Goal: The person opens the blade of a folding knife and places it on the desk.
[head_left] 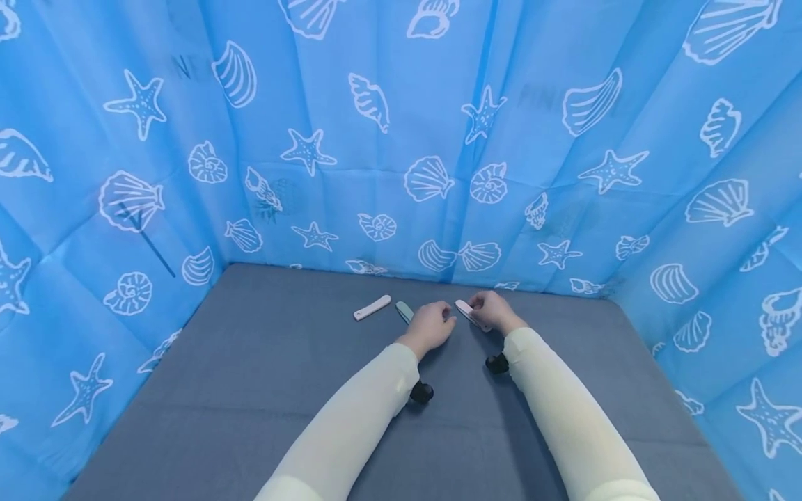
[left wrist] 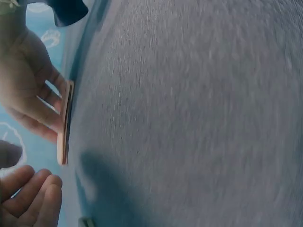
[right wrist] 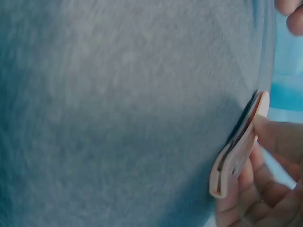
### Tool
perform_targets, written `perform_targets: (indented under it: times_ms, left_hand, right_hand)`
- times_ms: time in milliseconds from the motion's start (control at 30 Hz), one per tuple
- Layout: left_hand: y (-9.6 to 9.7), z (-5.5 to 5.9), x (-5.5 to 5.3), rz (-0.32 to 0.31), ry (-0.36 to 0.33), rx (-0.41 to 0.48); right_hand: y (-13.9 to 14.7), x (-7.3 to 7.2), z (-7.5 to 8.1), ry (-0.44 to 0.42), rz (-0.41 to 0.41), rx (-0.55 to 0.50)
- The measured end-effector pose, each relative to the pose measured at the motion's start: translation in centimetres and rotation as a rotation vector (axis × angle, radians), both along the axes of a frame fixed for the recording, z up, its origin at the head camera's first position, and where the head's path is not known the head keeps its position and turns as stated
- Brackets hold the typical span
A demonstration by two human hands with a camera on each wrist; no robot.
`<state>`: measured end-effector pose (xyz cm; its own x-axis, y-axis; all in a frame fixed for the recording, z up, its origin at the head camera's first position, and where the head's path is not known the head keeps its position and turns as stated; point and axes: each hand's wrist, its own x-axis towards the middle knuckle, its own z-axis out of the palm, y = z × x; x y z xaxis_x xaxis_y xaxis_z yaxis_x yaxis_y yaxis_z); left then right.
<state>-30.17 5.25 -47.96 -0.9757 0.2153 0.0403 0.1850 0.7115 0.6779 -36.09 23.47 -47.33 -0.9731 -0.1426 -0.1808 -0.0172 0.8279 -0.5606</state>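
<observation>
Green folding piece [head_left: 404,310] partly hidden behind left hand [head_left: 429,325], near end not visible in head view. Middle of pink folding piece [head_left: 464,307] covered by right hand [head_left: 493,312]. Both sleeves [head_left: 357,421] cut off at near edge. Dark grey cloth-covered table [head_left: 301,376], blue curtain [head_left: 388,149] with white shells and starfish on far, left and right sides. Pink folding piece is toward table's far side, right of left hand, pinched in right hand's fingers; long axis runs far-left to near-right. Left hand's fingers loosely bent, thumb apart, holding nothing. Green piece slants the same way; pale pink piece [head_left: 372,307], leftmost, runs near-left to far-right, hole at near-left end
</observation>
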Motion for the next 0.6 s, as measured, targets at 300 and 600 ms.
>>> perform_targets:
  times_ms: [300, 600]
  left_hand:
    - [1.1, -0.7, 0.8, 0.053, -0.071, 0.09]
    - [2.3, -1.8, 1.6, 0.08, -0.13, 0.21]
  right_hand:
    - [-0.3, 1.6, 0.6, -0.128, -0.106, -0.109]
    - [-0.1, 3.5, 0.7, -0.221, -0.156, -0.27]
